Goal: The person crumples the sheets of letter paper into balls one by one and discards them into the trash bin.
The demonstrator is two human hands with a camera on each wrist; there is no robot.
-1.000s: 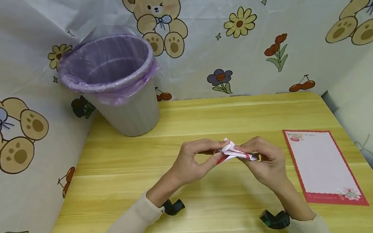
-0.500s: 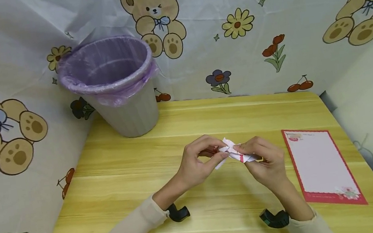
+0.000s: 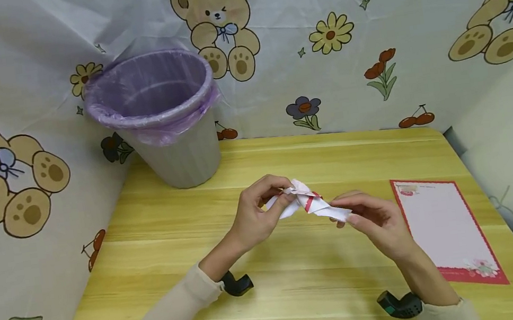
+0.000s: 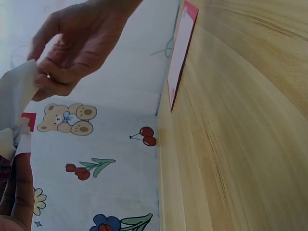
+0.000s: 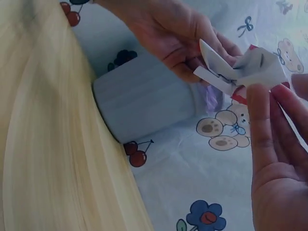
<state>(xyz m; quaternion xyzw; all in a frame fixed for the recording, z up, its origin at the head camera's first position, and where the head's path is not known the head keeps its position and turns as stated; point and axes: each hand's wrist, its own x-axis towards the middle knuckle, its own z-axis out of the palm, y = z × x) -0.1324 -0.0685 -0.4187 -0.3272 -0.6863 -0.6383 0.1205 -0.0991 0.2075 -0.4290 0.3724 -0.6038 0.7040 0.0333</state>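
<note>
A folded, crumpled piece of white paper with red edging (image 3: 318, 207) is held in the air above the table. My left hand (image 3: 258, 216) pinches its left part between thumb and fingers. At the other end, my right hand (image 3: 382, 224) pinches a narrow white flap by its tip. In the left wrist view this flap of the paper (image 4: 17, 89) stretches toward the right hand (image 4: 79, 45). Seen from the right wrist, the paper (image 5: 262, 70) has several loose folds sticking out, and the left hand (image 5: 168, 36) grips it from behind. Fingertips partly hide the folds.
A flat sheet with a red border (image 3: 447, 222) lies on the right of the wooden table (image 3: 303, 303). At the back left stands a grey bin (image 3: 184, 161) with a purple liner. A bear-patterned cloth (image 3: 264, 25) hangs behind.
The right hand has slid right and now holds the end of the paper. More of the paper shows between the hands, and the left hand has shifted slightly left and up.
</note>
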